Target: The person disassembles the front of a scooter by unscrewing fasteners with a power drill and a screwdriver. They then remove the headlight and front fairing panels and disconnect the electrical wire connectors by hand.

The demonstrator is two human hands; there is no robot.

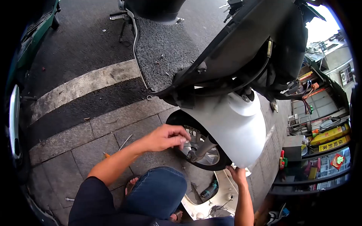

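Beside the front wheel (220, 160) of a scooter, my left hand (167, 138) is raised with its fingers curled and the thumb and index tips close together; anything between them is too small to name. My right hand (237, 175) is closed at the tyre's edge, just under the tip of the silver front fender (243, 132), with some fingers hidden. The scooter's dark front body (237, 56) is exposed, with cables under it. A cream panel (226, 186) lies on the paving below my right hand, and a teal and black power tool (209, 190) rests inside its opening.
A grey mat (160, 52) covers the scooter's footboard. Tiled paving (98, 150) holds a loose bolt (69, 199) and a thin rod (126, 141). A green vehicle (37, 34) stands at the upper left. Yellow signs (332, 137) and shop goods are at the right.
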